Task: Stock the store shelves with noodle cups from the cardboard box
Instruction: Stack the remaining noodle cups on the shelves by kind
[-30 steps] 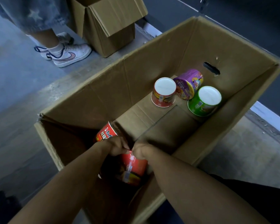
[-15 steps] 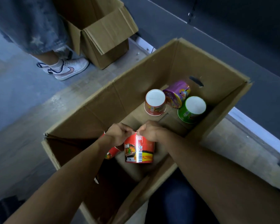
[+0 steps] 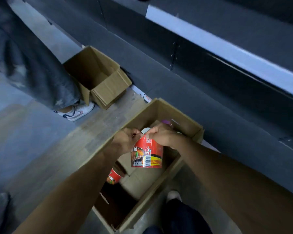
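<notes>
Red cup (image 3: 146, 154) now raised clear of box (image 3: 142, 115) floor, higher than half second ago. Left hand (image 3: 125, 141), right hand (image 3: 164, 134) both pinch top rim. Shelf next, likely.

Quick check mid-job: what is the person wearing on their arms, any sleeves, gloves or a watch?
Nothing worn shows. The left forearm and right forearm are bare along their whole visible length, with no sleeve edge in view. There are no gloves and no watch or bracelet at either wrist. No ring can be made out, though the fingers are small and slightly blurred.
</notes>
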Demonstrator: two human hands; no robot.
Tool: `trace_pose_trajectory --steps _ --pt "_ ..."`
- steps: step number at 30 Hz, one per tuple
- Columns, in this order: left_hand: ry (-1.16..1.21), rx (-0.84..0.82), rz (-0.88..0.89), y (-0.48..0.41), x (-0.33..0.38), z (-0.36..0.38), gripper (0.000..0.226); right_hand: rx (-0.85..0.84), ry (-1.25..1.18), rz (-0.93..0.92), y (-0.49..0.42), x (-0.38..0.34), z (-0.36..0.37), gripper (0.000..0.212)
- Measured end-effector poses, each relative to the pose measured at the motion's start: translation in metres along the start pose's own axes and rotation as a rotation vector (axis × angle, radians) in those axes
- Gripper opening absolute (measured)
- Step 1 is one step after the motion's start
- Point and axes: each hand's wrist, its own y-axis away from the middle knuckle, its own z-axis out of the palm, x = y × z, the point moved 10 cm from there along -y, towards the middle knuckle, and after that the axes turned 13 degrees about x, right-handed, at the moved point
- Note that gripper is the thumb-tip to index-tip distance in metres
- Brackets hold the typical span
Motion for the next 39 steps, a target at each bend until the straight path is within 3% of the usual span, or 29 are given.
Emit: trace_pose_trajectory --steps 6,13,23,30,39 --pt "0.098 -0.035 0.064 0.012 0.134 -0.055 0.017 0.014 -0.063 0.004 0.042 -0.059 -0.104 0.027" --pt "0.139 -0.01 0.119 0.017 0.242 -0.092 0.015 0.104 -0.095 -0.003 0.073 -0.099 -0.206 0.025" --pt "0.241 -0.141 0.232 0.034 0.334 -0.12 0.018 0.247 -0.243 -0.1 0.123 -0.123 -0.309 0.024" --pt "0.377 -0.19 0.235 0.053 0.376 -0.138 0.023 0.296 -0.483 -0.122 0.165 -0.121 -0.354 0.013" --pt "0.503 -0.396 0.245 0.084 0.433 -0.125 0.025 0.397 -0.816 -0.099 0.238 -0.103 -0.404 0.017"
